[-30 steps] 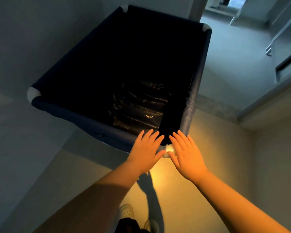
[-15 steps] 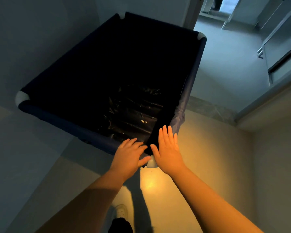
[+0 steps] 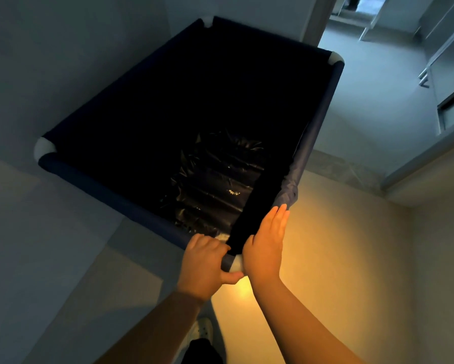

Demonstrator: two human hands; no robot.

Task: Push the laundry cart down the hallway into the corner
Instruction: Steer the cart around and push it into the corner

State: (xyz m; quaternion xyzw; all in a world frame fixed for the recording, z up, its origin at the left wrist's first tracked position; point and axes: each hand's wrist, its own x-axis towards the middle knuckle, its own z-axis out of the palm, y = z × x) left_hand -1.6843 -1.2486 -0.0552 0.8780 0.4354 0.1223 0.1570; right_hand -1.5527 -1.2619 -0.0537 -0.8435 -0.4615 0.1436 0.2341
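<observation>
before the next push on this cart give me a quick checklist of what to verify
1. Left hand curled over the cart rim at the near corner: ok.
2. Right hand has a grip on the rim: not ok, it lies flat and open along the side rail.
3. Black plastic bag sits low inside the laundry cart: ok.
4. Wall close along the cart's left side, contact: cannot tell.
5. Wheels free: cannot tell, hidden under the cart.
6. Shoe clear behind the cart: ok.

Navy laundry cart [image 3: 94, 177], white corners [image 3: 42, 147]
</observation>
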